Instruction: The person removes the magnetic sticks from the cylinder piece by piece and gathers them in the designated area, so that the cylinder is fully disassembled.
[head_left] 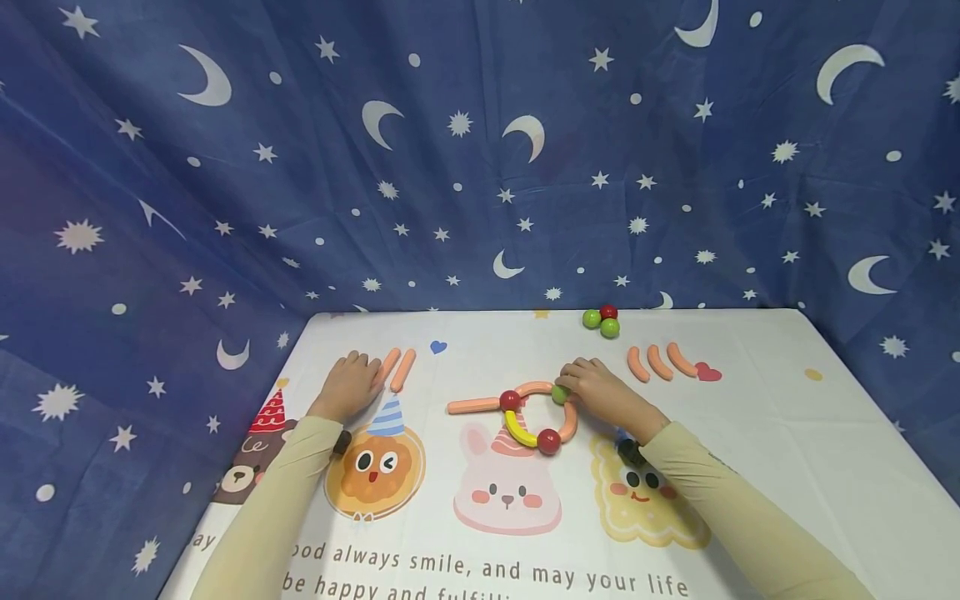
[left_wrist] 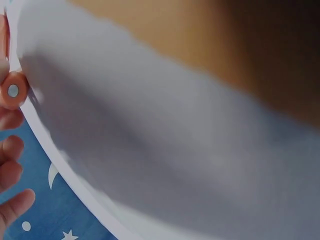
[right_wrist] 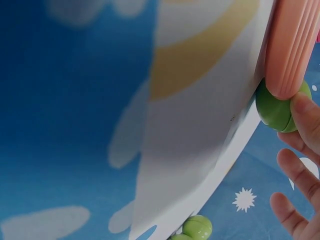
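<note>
In the head view, my left hand grips a straight orange magnetic rod at the table's left; the left wrist view shows its end, with a silver magnet, between thumb and finger. A second straight orange rod lies just right of it. My right hand pinches a green ball that touches a curved orange rod. That ball belongs to a ring with two red balls, curved orange rods and a yellow curved rod. Another straight orange rod extends left from the ring.
Green balls and a red ball cluster at the table's back edge. Three curved orange rods lie right of my right hand. A white printed cloth covers the table, with a blue starry curtain behind.
</note>
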